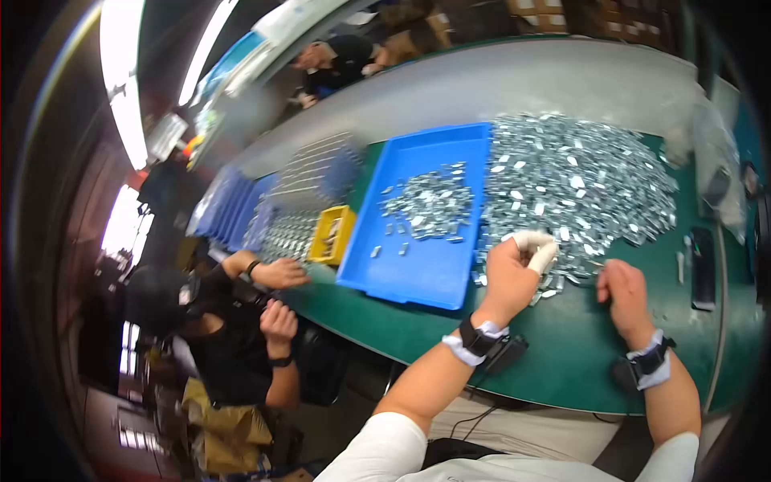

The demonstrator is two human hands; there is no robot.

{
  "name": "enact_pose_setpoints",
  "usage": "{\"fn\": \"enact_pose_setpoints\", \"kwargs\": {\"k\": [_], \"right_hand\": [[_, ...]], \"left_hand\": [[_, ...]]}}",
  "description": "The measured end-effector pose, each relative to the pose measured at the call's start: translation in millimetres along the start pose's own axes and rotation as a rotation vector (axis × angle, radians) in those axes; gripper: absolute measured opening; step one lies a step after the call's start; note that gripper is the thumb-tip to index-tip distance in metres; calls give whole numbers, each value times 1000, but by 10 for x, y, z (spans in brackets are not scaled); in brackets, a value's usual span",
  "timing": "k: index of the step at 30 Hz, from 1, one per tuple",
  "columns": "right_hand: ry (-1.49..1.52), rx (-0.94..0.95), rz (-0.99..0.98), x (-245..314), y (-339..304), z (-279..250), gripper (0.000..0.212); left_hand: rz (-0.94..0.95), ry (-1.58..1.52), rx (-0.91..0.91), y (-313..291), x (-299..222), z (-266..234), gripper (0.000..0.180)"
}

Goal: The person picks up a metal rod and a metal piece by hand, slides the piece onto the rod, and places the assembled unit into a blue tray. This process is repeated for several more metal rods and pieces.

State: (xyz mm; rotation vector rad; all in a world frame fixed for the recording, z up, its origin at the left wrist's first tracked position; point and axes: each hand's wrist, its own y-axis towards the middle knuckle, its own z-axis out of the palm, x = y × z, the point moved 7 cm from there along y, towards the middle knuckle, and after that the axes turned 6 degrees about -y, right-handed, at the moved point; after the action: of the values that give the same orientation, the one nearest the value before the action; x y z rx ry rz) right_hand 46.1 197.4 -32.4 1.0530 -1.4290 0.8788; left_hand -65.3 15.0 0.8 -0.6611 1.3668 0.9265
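Note:
A large heap of small shiny metal pieces (578, 173) spreads over the green table in front of me. My left hand (514, 273) is at its near edge, white coverings on the thumb and a finger. Those fingertips curl together in a pinch, and whatever may be between them is too small to tell. Just right of it, my right hand (624, 296) hovers by the heap's near edge with fingers curled in; anything in them is hidden. To the left, a blue tray (418, 285) holds a smaller pile of similar metal pieces (430, 201).
A yellow bin (333, 234) stands left of the tray, beside racks of metal parts (317, 173) and blue trays (229, 209). A co-worker's hands (281, 275) are near the table's left end. A dark narrow case (703, 269) and a clear plastic bag (717, 173) lie at right.

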Motion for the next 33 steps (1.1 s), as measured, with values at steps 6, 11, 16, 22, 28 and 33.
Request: {"fn": "enact_pose_setpoints", "kwargs": {"k": [6,11,16,22,28,33], "right_hand": [[-62,100,-42,156,62,103,40],[-43,122,28,139,137,216,39],[-16,146,22,68,81,144,39],[-32,178,11,115,64,177,39],[-67,181,11,103,48,182,40],[-57,173,13,138,44,179,40]], "left_hand": [[276,-162,-692,149,-323,-971,67],[-25,253,-271,281,-189,-668,34],[105,829,-63,234,-174,-346,28],[361,1085,141,155,-206,-126,28],[224,1081,134,203,-105,-138,23],[259,984,82,196,-197,-152,24]]}}
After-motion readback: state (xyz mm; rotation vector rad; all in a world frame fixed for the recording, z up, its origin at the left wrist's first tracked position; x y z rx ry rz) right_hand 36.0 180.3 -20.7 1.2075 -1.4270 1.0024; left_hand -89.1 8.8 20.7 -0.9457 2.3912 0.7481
